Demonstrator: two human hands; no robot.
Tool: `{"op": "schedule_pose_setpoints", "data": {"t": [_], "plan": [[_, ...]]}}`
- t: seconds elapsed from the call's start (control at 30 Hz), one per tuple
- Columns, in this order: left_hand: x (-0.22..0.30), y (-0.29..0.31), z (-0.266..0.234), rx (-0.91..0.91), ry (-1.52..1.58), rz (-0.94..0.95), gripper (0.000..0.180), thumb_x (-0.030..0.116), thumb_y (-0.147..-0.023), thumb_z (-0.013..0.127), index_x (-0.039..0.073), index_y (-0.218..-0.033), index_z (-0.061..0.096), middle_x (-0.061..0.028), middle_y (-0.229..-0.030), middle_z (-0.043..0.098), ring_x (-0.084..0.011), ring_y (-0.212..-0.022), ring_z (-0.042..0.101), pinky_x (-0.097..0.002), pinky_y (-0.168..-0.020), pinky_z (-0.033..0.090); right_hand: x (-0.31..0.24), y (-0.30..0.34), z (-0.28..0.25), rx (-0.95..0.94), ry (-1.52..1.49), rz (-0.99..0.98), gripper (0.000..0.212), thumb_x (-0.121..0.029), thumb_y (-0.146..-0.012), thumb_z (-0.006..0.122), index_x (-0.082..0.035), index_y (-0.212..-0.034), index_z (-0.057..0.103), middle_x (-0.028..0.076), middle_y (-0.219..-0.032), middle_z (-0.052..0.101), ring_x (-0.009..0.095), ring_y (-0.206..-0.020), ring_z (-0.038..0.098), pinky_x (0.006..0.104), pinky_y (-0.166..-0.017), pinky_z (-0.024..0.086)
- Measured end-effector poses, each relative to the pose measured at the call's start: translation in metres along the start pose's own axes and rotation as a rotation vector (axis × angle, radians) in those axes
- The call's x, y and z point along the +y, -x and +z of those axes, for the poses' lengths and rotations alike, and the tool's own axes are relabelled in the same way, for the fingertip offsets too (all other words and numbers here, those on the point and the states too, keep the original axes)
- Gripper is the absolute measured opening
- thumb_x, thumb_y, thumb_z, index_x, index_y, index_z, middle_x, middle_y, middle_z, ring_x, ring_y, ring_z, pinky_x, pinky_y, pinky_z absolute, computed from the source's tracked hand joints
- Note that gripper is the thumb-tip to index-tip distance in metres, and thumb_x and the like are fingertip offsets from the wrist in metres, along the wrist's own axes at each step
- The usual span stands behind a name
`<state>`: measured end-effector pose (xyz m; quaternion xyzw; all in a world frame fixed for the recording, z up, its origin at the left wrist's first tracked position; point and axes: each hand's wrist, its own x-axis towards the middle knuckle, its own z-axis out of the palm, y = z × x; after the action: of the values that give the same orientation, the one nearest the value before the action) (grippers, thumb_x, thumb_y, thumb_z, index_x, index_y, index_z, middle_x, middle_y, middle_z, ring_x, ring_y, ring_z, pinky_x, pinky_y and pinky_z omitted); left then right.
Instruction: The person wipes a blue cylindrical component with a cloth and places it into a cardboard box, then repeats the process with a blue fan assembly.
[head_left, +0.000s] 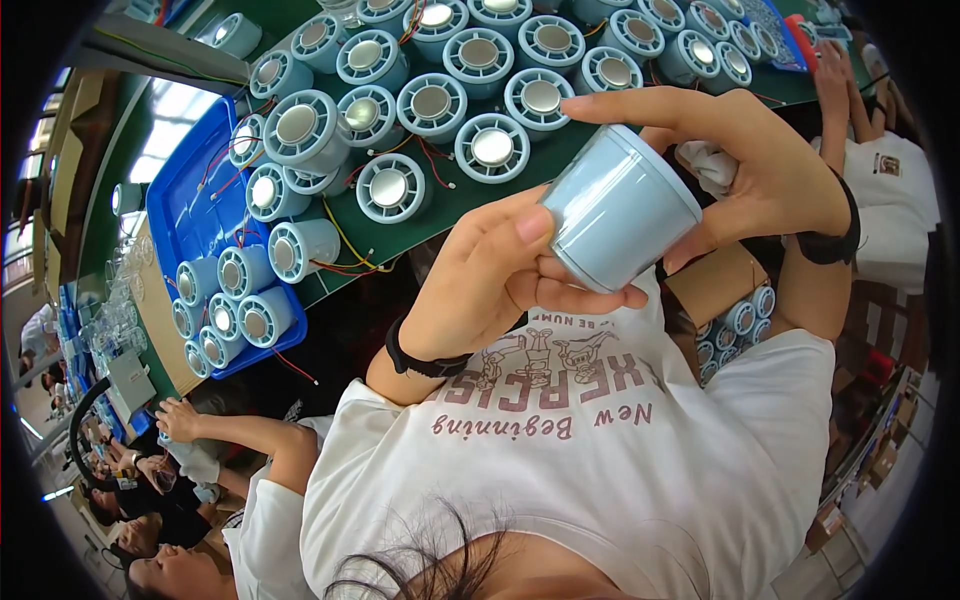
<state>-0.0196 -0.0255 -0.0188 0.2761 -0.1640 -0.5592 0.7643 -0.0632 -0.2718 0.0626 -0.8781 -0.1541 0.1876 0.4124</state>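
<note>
My left hand is closed round a light blue cup-shaped plastic housing, held tilted in front of my chest above the table's near edge. Its glossy side faces up. My right hand is beside the housing, with the thumb at its right edge and the index finger stretched out past its upper rim. A crumpled white cloth is tucked under the curled fingers of that hand. Many similar housings with spoked rims and round silver centres, such as this one, stand on the green table just beyond.
A blue tray at the left holds several housings. Thin red, black and yellow wires trail over the green tabletop. An open cardboard box of housings stands right of my body. Co-workers sit on both sides.
</note>
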Motion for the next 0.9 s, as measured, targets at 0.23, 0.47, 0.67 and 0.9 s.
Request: {"op": "schedule_pose_setpoints", "data": {"t": [0.23, 0.47, 0.67, 0.9], "plan": [[-0.013, -0.017, 0.006, 0.105, 0.033, -0.195, 0.071, 0.044, -0.102, 0.035, 0.0, -0.151, 0.009, -0.0295, -0.112, 0.063, -0.0403, -0.095, 0.068, -0.0408, -0.082, 0.058, 0.009, 0.04, 0.024, 0.328, 0.225, -0.107, 0.083, -0.023, -0.061, 0.089, -0.004, -0.132, 0.052, 0.009, -0.093, 0.067, 0.016, -0.079, 0.063, 0.0266, -0.074, 0.049], [-0.015, -0.032, 0.02, 0.086, -0.502, -0.066, 0.072, 0.043, -0.1, 0.029, -0.004, -0.15, 0.007, -0.0317, -0.099, 0.066, -0.0386, -0.082, 0.07, -0.0405, -0.068, 0.061, -0.008, 0.193, 0.104, 0.791, 0.109, 0.789, 0.066, -0.027, -0.07, 0.084, -0.007, -0.126, 0.056, 0.013, -0.091, 0.066, 0.019, -0.085, 0.067, 0.0296, -0.074, 0.05], [-0.026, -0.053, 0.027, 0.066, -0.559, -0.048, 0.07, 0.037, -0.1, 0.032, -0.004, -0.15, 0.005, -0.0323, -0.099, 0.066, -0.0372, -0.079, 0.071, -0.0378, -0.064, 0.061, 0.052, 0.302, 0.223, 1.097, 0.218, 1.395, 0.064, -0.024, -0.071, 0.08, -0.003, -0.126, 0.055, 0.015, -0.094, 0.067, 0.023, -0.084, 0.065, 0.0319, -0.078, 0.05], [-0.038, -0.06, 0.033, 0.038, -0.554, -0.096, 0.071, 0.033, -0.099, 0.038, -0.004, -0.15, 0.005, -0.0332, -0.101, 0.065, -0.0372, -0.08, 0.071, -0.0382, -0.064, 0.061, 0.12, 0.307, 0.287, 0.988, 0.138, 1.653, 0.081, -0.042, -0.063, 0.084, 0.002, -0.125, 0.055, 0.022, -0.106, 0.067, 0.035, -0.098, 0.066, 0.0404, -0.083, 0.052]]}}
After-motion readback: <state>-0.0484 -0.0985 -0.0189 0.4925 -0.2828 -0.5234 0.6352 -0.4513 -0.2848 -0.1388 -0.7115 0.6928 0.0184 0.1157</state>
